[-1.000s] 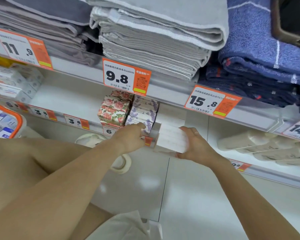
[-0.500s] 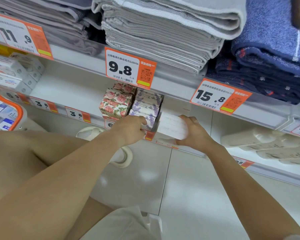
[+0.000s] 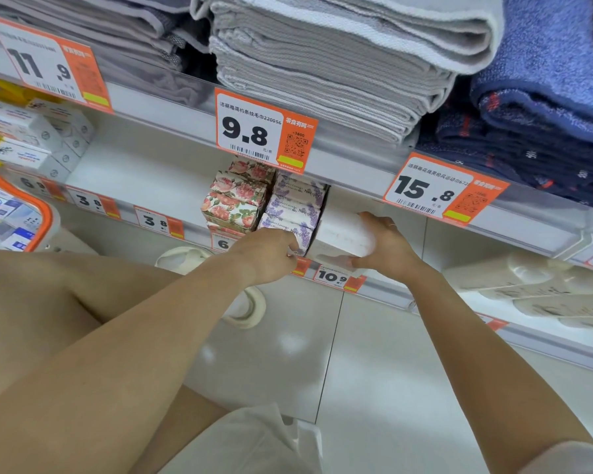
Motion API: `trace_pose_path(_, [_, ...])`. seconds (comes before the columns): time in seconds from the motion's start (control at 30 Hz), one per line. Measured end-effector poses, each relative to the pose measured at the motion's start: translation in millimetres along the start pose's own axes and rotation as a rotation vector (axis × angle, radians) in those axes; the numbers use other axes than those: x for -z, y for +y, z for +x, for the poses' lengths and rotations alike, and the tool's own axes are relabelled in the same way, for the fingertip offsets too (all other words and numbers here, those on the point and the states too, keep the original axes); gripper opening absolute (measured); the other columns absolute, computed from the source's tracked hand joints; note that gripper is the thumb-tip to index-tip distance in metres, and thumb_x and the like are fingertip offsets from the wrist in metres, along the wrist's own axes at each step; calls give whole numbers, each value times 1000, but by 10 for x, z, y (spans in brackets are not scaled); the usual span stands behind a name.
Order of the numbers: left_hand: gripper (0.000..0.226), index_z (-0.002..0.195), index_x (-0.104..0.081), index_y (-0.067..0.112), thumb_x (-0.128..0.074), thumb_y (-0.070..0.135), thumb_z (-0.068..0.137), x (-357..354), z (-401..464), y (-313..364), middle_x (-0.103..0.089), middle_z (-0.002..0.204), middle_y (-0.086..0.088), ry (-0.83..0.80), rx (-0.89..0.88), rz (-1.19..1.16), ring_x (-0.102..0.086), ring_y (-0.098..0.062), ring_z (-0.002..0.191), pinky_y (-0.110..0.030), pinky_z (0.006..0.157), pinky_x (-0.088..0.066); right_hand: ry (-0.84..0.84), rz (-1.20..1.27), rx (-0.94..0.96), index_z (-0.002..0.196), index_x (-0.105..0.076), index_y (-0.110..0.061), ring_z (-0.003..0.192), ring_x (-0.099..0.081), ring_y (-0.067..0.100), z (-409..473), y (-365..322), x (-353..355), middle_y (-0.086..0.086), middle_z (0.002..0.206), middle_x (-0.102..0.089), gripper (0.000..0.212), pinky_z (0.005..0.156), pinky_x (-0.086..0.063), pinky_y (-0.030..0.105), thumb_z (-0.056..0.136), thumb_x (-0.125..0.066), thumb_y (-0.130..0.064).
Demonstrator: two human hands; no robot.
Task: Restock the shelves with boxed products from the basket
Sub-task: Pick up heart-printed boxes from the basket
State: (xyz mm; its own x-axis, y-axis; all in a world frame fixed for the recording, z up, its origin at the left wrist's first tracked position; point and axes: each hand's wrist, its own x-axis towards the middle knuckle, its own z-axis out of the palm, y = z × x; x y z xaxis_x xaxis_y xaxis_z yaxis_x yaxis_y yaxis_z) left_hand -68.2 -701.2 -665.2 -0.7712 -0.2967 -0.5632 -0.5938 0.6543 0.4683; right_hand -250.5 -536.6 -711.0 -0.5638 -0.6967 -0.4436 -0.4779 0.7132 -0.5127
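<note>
Plain white box (image 3: 343, 236), lavender-print boxes (image 3: 295, 208), rose-print boxes (image 3: 235, 203), grey towels (image 3: 322, 70), blue towels (image 3: 541, 107)

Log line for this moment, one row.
step: shelving white box | right hand: grips box | left hand: at lavender boxes | site: shelf, beside lavender stack

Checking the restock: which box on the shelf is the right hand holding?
The plain white box, right of the lavender boxes; the right hand grips it.
</note>
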Motion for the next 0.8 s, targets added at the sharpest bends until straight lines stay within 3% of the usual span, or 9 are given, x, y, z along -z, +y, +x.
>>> trace_pose_path(0.33, [36, 129, -55, 20, -48, 27, 94, 1, -19, 4, -59, 127, -4, -13, 2, 33, -53, -24, 114, -29, 89, -40, 8, -89, -43, 139, -34, -30, 123, -45, 25, 57, -71, 6, 6, 136, -36, 89, 95, -39, 30, 66, -83, -40])
trace_pose_path(0.53, [35, 128, -55, 20, -47, 23, 94, 4, -22, -2, -58, 128, -2, 78, 2, 20, -54, -24, 114, -31, 89, -44, 59, -252, -83, 149, -25, -27, 116, -54, 31, -3, -81, -105, 9, 146, -25, 95, 99, -43, 34, 71, -80, -34])
trace_pose_path(0.63, [46, 140, -41, 18, -45, 22, 94, -10, -11, -12, -40, 143, -7, 164, -34, 202, -39, -27, 129, -38, 98, -41, 71, -274, -116, 150, -17, -33, 107, -59, 37, -76, -35, -230, 10, 150, -17, 97, 94, -48, 39, 75, -78, -35])
trace_pose_path(0.73, [62, 151, -19, 21, -46, 26, 95, -61, -22, -58, -6, 159, -8, 53, -15, 404, -10, -29, 145, -41, 114, -20, 56, -297, -142, 151, -10, -35, 117, -53, 35, -125, -32, -301, 8, 156, -7, 100, 93, -49, 41, 75, -74, -46])
trace_pose_path(0.8, [70, 153, -7, 24, -47, 27, 95, -116, -25, -114, 7, 160, -7, -38, 22, 423, 1, -28, 147, -42, 118, -10, 162, -287, -110, 149, -17, -35, 123, -50, 30, -185, -14, -333, 4, 155, -17, 92, 91, -50, 41, 76, -67, -59])
